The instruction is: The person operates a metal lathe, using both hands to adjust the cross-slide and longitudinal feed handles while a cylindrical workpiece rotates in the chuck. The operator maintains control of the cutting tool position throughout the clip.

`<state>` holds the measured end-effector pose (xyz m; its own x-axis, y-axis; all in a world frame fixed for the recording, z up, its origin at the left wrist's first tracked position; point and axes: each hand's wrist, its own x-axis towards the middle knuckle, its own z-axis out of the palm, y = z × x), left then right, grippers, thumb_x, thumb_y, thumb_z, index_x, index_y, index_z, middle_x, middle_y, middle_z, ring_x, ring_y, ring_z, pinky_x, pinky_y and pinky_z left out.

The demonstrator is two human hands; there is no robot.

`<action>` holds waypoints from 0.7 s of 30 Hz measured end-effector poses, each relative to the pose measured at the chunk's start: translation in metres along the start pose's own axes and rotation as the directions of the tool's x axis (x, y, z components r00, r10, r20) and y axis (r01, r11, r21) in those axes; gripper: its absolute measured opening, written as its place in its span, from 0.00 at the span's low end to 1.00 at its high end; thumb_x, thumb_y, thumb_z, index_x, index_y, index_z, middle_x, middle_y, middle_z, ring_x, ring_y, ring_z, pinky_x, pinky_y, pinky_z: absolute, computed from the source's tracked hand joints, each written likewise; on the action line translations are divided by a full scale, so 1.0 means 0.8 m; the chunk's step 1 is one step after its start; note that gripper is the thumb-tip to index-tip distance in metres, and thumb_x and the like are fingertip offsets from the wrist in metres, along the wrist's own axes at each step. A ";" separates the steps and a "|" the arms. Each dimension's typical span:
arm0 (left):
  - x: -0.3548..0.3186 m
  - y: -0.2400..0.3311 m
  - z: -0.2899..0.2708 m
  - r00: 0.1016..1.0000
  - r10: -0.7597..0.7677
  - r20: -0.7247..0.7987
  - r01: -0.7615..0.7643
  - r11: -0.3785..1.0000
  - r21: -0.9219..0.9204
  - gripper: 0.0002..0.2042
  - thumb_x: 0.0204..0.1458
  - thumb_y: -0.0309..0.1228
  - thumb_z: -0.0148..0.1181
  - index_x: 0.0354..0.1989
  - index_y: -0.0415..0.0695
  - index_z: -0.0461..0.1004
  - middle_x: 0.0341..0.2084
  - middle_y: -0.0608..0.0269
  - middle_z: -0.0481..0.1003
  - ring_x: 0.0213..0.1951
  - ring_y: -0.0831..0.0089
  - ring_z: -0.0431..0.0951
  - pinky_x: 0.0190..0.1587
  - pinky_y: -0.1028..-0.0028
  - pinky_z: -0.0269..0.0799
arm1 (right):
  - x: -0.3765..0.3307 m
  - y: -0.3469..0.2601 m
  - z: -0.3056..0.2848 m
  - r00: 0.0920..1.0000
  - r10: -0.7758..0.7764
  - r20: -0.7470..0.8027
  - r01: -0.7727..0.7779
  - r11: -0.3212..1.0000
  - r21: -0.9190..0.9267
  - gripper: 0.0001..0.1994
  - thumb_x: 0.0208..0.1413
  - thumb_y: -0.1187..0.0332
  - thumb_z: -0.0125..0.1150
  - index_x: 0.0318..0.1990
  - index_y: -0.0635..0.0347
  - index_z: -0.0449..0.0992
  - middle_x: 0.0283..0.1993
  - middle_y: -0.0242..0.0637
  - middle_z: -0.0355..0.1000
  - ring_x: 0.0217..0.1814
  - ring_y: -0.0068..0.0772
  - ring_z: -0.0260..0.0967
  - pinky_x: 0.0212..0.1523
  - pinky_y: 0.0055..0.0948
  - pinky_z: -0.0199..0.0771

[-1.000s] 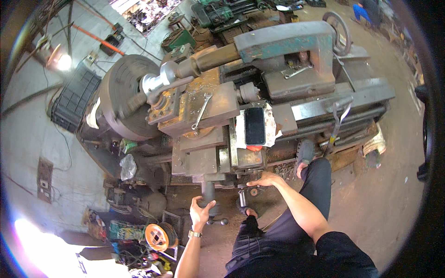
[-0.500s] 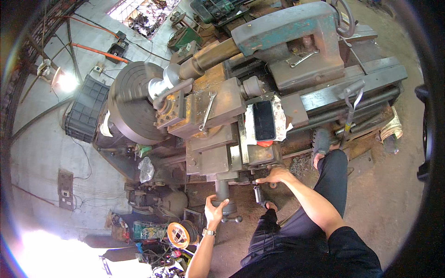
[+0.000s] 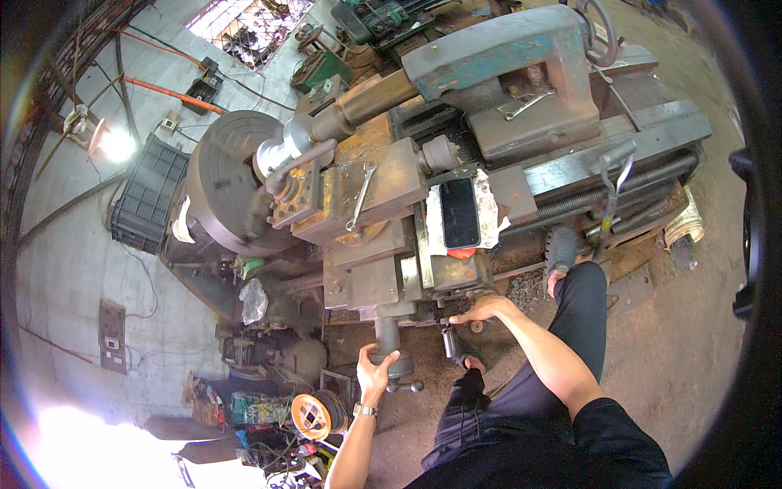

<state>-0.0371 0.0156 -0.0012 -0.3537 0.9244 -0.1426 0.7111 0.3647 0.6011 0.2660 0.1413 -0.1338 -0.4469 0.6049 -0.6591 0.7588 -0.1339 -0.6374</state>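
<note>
My left hand (image 3: 374,373) is wrapped round the grey cross-slide handle (image 3: 388,337) at the front of a lathe, its ball-ended crank (image 3: 405,385) showing just below. Over the front edge of the carriage (image 3: 458,281) lies my right hand (image 3: 486,308), thumb side reaching left; the other fingers and what they grip are hidden. A chrome-ended handle (image 3: 450,342) hangs below it. At the left, the large round chuck (image 3: 228,183) is smeared by motion near its jaws. A shiny metal workpiece (image 3: 277,155) sits between chuck and tailstock (image 3: 505,53), close to the tool post (image 3: 297,196).
A phone (image 3: 460,213) lies on a white cloth on the carriage. One wrench (image 3: 362,196) rests on the tool slide, another (image 3: 528,106) on the tailstock base. My foot (image 3: 560,248) is near the bed. An orange reel (image 3: 311,417) and cables stand at lower left.
The whole view has shifted slightly. Blur near the chuck jaws looks different, so the chuck is turning. Both hands keep their places on the lathe.
</note>
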 end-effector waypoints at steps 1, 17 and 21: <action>-0.001 0.001 0.000 1.000 0.018 -0.003 -0.018 1.000 -0.007 0.33 0.41 0.48 0.77 0.49 0.35 0.74 0.43 0.45 0.79 0.47 0.55 0.80 0.53 0.63 0.72 | -0.003 -0.001 -0.002 1.000 -0.005 0.015 0.004 0.999 0.038 0.68 0.29 0.14 0.57 0.67 0.69 0.66 0.71 0.60 0.60 0.76 0.54 0.56 0.73 0.41 0.58; 0.002 -0.005 0.003 0.998 0.066 -0.018 -0.066 0.998 -0.005 0.32 0.41 0.45 0.78 0.48 0.35 0.74 0.43 0.47 0.79 0.47 0.57 0.79 0.53 0.64 0.72 | -0.013 0.005 -0.011 0.998 -0.005 0.065 0.003 1.000 0.025 0.60 0.28 0.13 0.55 0.45 0.71 0.81 0.54 0.58 0.76 0.60 0.53 0.73 0.61 0.43 0.70; 0.003 -0.009 0.004 0.998 0.060 -0.012 -0.061 0.998 -0.029 0.32 0.41 0.45 0.78 0.48 0.35 0.74 0.43 0.47 0.79 0.47 0.57 0.79 0.54 0.64 0.72 | -0.024 0.003 -0.020 0.995 -0.014 0.101 0.011 0.999 0.031 0.62 0.27 0.12 0.55 0.48 0.74 0.81 0.52 0.59 0.77 0.57 0.54 0.75 0.58 0.45 0.72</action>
<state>-0.0407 0.0153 -0.0082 -0.3173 0.9434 -0.0967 0.7134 0.3046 0.6310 0.2838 0.1418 -0.1166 -0.5032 0.5242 -0.6870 0.7389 -0.1511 -0.6566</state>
